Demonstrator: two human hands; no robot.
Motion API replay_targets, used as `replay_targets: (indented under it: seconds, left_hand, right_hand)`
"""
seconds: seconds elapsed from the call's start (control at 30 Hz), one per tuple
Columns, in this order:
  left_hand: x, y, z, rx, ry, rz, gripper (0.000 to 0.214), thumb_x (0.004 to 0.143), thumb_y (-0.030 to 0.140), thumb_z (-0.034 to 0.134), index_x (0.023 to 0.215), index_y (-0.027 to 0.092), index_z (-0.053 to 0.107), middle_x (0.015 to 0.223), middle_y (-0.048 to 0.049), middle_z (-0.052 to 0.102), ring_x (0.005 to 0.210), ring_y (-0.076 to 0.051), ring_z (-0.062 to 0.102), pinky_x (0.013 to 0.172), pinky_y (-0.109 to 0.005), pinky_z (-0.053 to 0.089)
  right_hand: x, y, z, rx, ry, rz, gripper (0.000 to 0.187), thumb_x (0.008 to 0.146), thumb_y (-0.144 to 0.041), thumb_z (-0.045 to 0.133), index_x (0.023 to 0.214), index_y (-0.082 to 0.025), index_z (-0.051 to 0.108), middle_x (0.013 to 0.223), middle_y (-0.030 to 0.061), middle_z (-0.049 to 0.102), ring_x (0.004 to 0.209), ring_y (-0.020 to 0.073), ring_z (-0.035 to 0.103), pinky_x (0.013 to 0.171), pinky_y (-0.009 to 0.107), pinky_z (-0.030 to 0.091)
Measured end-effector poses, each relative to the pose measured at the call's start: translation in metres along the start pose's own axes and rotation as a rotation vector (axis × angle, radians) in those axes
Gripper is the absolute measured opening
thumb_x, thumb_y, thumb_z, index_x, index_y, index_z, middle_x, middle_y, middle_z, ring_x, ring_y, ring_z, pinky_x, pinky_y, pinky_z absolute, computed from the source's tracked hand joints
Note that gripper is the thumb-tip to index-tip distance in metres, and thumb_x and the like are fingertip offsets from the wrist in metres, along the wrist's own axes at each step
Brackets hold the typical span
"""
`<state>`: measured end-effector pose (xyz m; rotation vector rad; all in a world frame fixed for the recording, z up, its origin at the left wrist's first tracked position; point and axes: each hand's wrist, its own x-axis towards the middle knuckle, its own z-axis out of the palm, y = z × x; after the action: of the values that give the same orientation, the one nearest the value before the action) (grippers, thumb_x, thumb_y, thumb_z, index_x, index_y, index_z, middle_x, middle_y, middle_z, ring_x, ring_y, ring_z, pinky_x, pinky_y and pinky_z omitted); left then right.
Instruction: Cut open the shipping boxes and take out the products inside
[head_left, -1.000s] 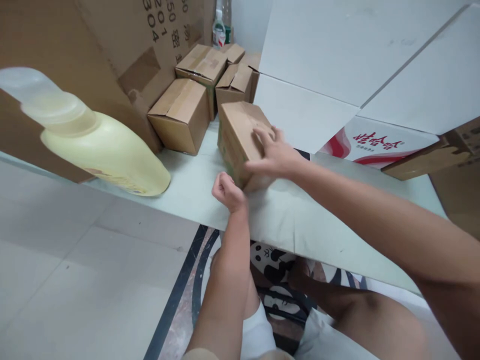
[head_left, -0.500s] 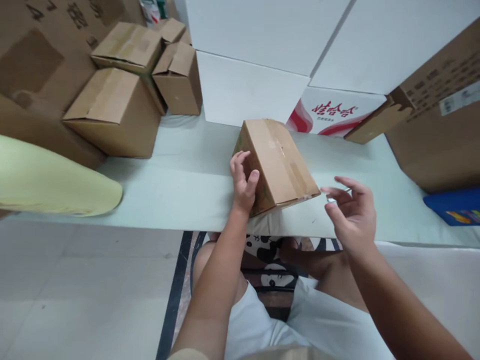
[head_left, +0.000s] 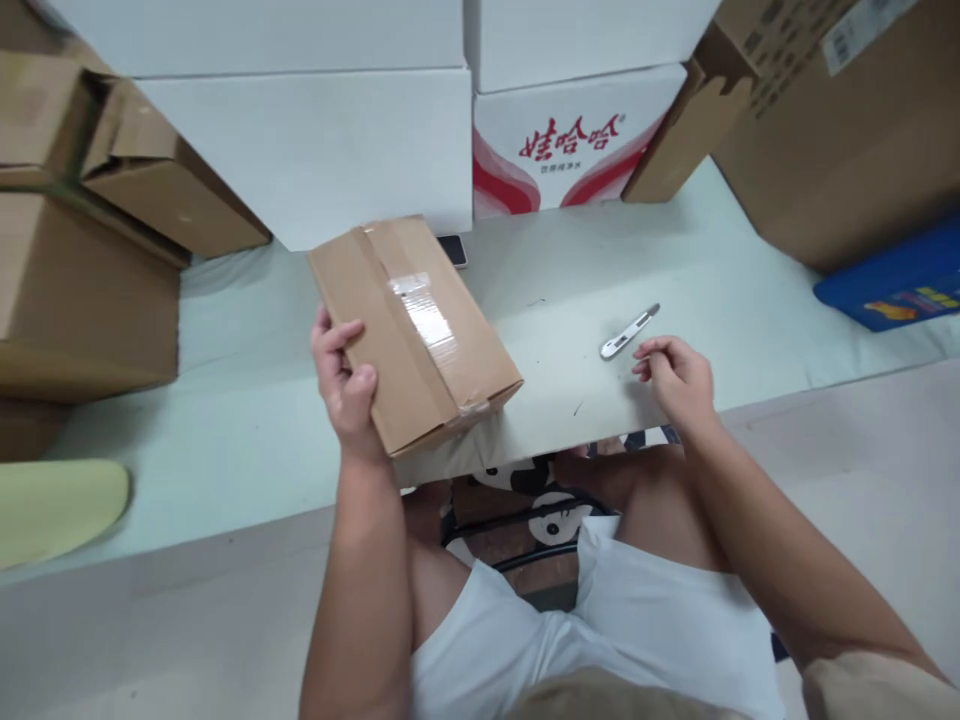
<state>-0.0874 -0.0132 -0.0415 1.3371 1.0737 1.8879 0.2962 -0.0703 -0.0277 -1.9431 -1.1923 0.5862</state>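
A taped cardboard box [head_left: 409, 330] sits at the table's front edge, slightly tilted, with shiny clear tape along its top seam. My left hand [head_left: 346, 385] grips its left side, the thumb at the top edge and the fingers along the side. A silver-grey utility knife [head_left: 628, 332] lies flat on the cloth to the right of the box. Just beside the knife is my right hand [head_left: 679, 380], its fingers loosely curled together with nothing visible in them.
White cartons [head_left: 322, 150] stand stacked at the back, one with red lettering [head_left: 574, 150]. A dark phone-like object [head_left: 454, 250] lies behind the box. Brown boxes [head_left: 90, 290] and a yellow-green rounded object [head_left: 60, 510] are at left; a blue package [head_left: 892, 280] and large carton [head_left: 840, 150] at right.
The view has swung to the right. My right hand has let go of the utility knife, which now lies on the table. My left hand has taken hold of the box, and its taped top faces me more.
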Motion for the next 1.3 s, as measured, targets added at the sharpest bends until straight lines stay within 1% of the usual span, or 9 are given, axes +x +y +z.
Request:
replay_targets:
  seconds: [0.17,0.37,0.57,0.73,0.8,0.9,1.03,1.17,1.3]
  left_hand:
    - [0.01,0.002,0.003,-0.095,-0.04,-0.047,0.051,0.059,0.062,0.084,0.099,0.032,0.075,0.142,0.0017,0.063,0.144,-0.035,0.046,0.125,-0.05,0.037]
    - [0.013,0.003,0.009,-0.085,-0.146,-0.146,0.05,0.055,0.062,0.085,0.095,0.032,0.074,0.139,0.0009,0.064,0.15,-0.037,0.04,0.128,-0.054,0.032]
    - [0.008,-0.001,0.011,-0.035,-0.043,-0.168,0.054,0.054,0.068,0.08,0.093,0.032,0.069,0.13,0.0016,0.068,0.141,-0.037,0.048,0.125,-0.06,0.037]
    - [-0.002,0.006,0.025,0.003,-0.098,-0.154,0.056,0.06,0.066,0.08,0.099,0.028,0.066,0.147,-0.0041,0.058,0.15,-0.037,0.043,0.128,-0.055,0.036]
    - [-0.012,0.012,0.038,0.025,-0.089,-0.137,0.057,0.061,0.067,0.079,0.101,0.028,0.067,0.152,-0.0049,0.055,0.154,-0.036,0.041,0.128,-0.05,0.036]
    - [-0.033,0.021,0.058,0.083,-0.085,-0.141,0.059,0.065,0.071,0.075,0.105,0.029,0.065,0.155,-0.0056,0.052,0.154,-0.035,0.042,0.125,-0.048,0.04]
    - [-0.054,0.028,0.076,0.143,-0.128,-0.149,0.058,0.076,0.074,0.068,0.111,0.029,0.062,0.161,-0.0065,0.045,0.153,-0.034,0.042,0.123,-0.048,0.042]
    - [-0.039,0.024,0.077,0.261,-0.155,-0.02,0.06,0.077,0.078,0.069,0.106,0.025,0.065,0.15,-0.0094,0.05,0.15,-0.037,0.043,0.123,-0.053,0.039]
    - [0.003,0.013,0.07,0.342,-0.197,0.14,0.056,0.082,0.077,0.067,0.106,0.027,0.064,0.138,-0.007,0.059,0.14,-0.034,0.054,0.118,-0.054,0.045]
  right_hand:
    - [0.043,-0.002,0.005,-0.463,-0.154,0.033,0.047,0.089,-0.047,0.054,0.132,-0.029,0.062,0.085,0.0054,0.073,0.083,0.0278,0.065,0.074,0.037,0.044]
    - [0.055,-0.007,0.02,-0.608,-0.209,0.102,0.036,0.091,-0.055,0.05,0.1,-0.026,0.07,0.095,0.0151,0.073,0.084,0.0329,0.064,0.074,0.041,0.044]
    - [0.044,-0.01,0.012,-0.185,-0.088,0.029,0.016,0.08,-0.038,0.059,0.089,-0.025,0.063,0.074,0.0044,0.067,0.075,0.0231,0.063,0.075,0.036,0.048]
    - [0.03,-0.013,0.004,0.364,-0.218,0.069,0.05,0.074,-0.027,0.046,0.123,-0.028,0.053,0.059,-0.0034,0.052,0.052,0.0197,0.054,0.059,0.034,0.046]
    - [0.023,-0.018,0.001,0.53,-0.241,0.068,0.054,0.073,-0.028,0.044,0.127,-0.028,0.051,0.061,-0.0026,0.053,0.054,0.0204,0.057,0.059,0.035,0.049]
    - [0.012,-0.034,-0.009,0.695,-0.266,0.049,0.043,0.077,-0.034,0.042,0.117,-0.026,0.054,0.075,0.0027,0.065,0.068,0.0215,0.067,0.069,0.038,0.057]
    - [-0.002,-0.067,-0.027,0.713,-0.268,-0.005,0.032,0.084,-0.04,0.05,0.113,-0.028,0.05,0.083,0.0034,0.07,0.077,0.0211,0.071,0.072,0.037,0.057]
    - [-0.009,-0.096,-0.033,0.719,-0.232,-0.131,0.025,0.092,-0.051,0.054,0.098,-0.028,0.046,0.067,-0.0009,0.058,0.055,0.0168,0.059,0.051,0.03,0.044]
    - [-0.011,-0.121,-0.022,0.857,-0.144,-0.373,0.043,0.096,-0.07,0.051,0.091,-0.027,0.049,0.06,-0.0033,0.043,0.044,0.0136,0.048,0.04,0.028,0.03]
